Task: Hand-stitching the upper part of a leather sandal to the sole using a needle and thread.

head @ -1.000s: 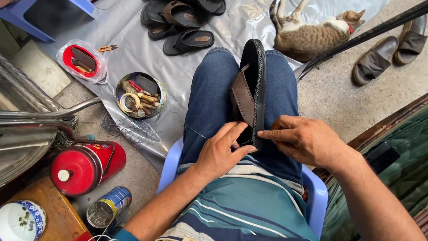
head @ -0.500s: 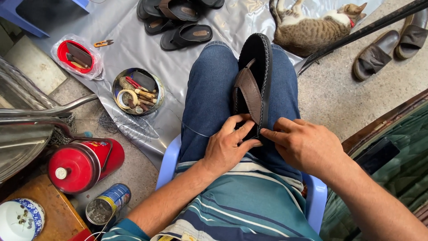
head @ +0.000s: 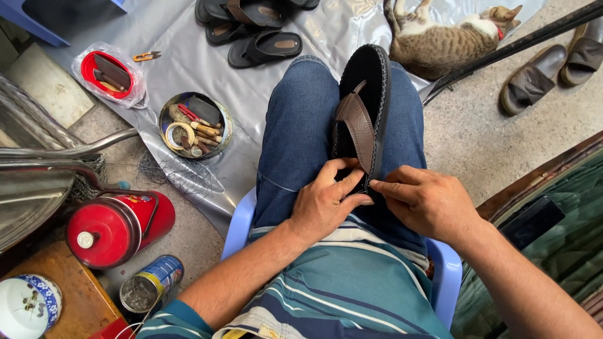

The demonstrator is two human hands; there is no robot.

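Left hand closed on the heel end of a black sandal, fingers curled around its edge. Right hand pinching the same heel end from the other side. Sandal lying along the lap in the middle of the frame, brown strap up. Round tin of tools at left, sleeping cat at upper right.

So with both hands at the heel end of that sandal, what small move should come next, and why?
Probably press the heel edge together: the left hand grips the black sandal there, the right hand pinches its stitched rim, and it stands on edge between the thighs.
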